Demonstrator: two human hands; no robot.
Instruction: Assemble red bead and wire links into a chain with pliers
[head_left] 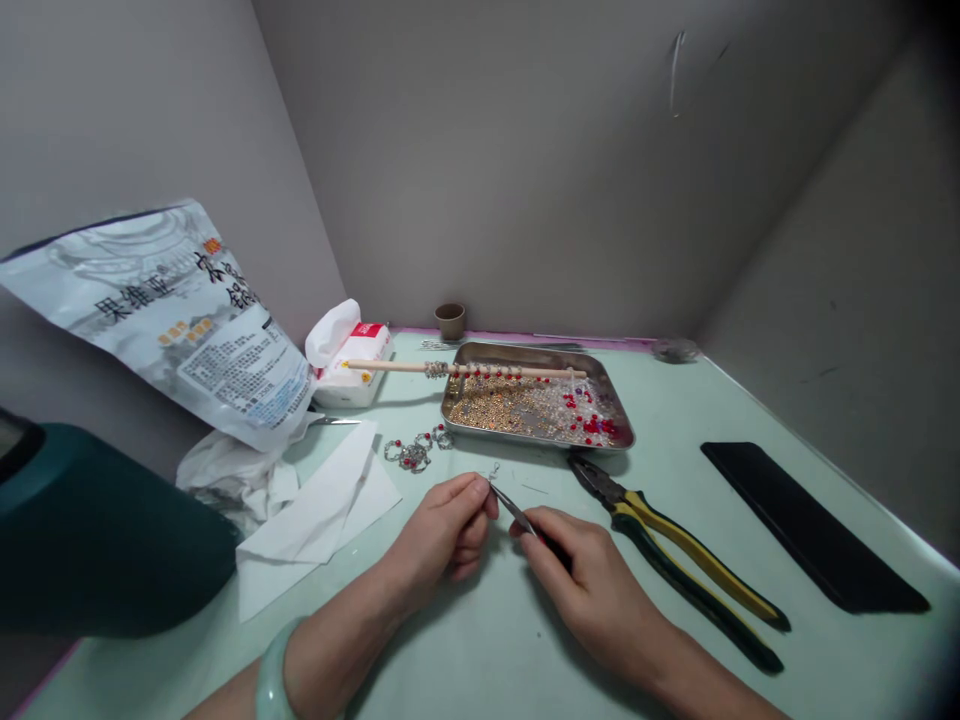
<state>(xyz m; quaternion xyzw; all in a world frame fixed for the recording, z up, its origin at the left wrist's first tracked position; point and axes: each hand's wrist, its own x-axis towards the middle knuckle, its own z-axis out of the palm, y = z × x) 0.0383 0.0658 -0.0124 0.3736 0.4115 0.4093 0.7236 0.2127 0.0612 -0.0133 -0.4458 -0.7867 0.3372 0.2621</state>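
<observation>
Head view: pinching small wire link (494,470) in left hand (457,525), pressing thumb against forefinger, leaving no visible gap. Wrapping right hand (577,570) around dark handle of fine-nosed tool (517,513), aiming tip at link's lower end, right beside left fingertips. Not telling from here about tip biting wire or only touching. Presenting link mid-scene, between both hands and metal tray (540,441).

Risks, judging only: possibly losing link by pinching so little of it; maybe skidding tip off thin wire and nipping a fingertip; maybe deforming loop by squeezing too hard. If dropping it, likely hunting around pale tabletop near loose wire bit (535,489). Possibly snagging beaded chain (412,455) by drifting left hand forward. Possibly bumping big pliers (682,537) by swinging right hand outward. Possibly rolling rod (397,367) off tissue pack (367,385) by nudging tray, scattering beads (502,405).
</observation>
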